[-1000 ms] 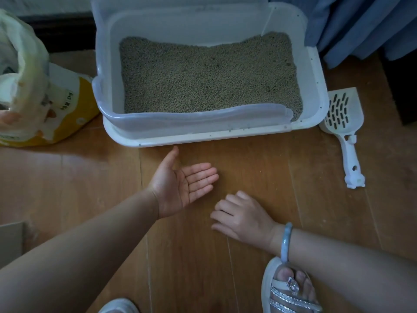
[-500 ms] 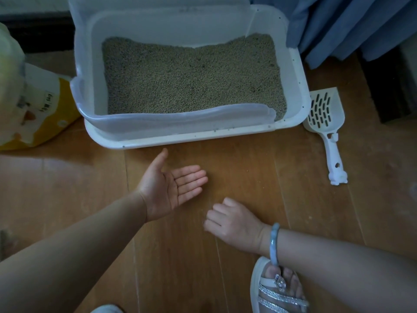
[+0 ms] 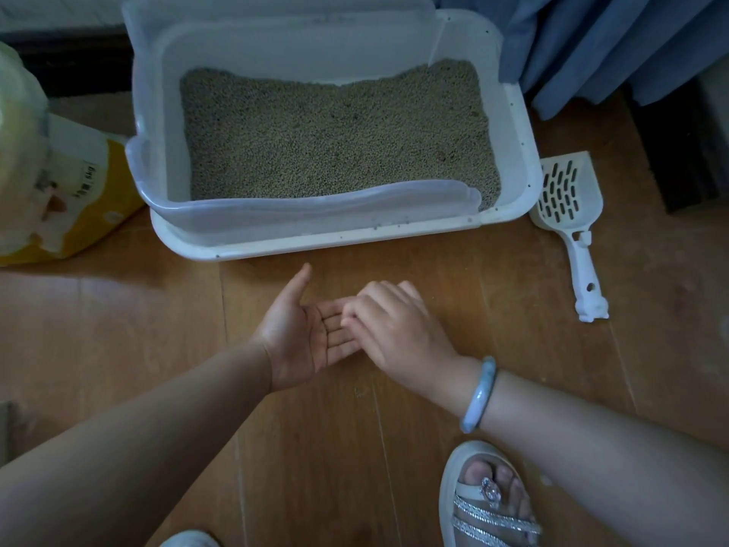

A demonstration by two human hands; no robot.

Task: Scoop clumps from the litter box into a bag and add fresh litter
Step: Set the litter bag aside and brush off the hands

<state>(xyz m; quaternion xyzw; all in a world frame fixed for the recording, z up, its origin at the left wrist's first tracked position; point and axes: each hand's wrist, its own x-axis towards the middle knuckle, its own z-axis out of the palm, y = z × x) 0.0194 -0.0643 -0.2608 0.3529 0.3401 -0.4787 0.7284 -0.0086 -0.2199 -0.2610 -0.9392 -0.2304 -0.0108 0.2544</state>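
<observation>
Wooden floor (image 3: 355, 428) bears one litter box (image 3: 516, 163) just beyond the fingers and one scoop (image 3: 568, 207) to their right, handle pointing toward the person. Left hand (image 3: 300, 337) lies palm-up, flat and empty; right hand (image 3: 394, 325) touches it with bent fingers, grip unclear.

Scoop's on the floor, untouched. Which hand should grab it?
Right. The scoop lies right of the litter box, nearer the right hand; the left hand sits palm up, farther away.
</observation>
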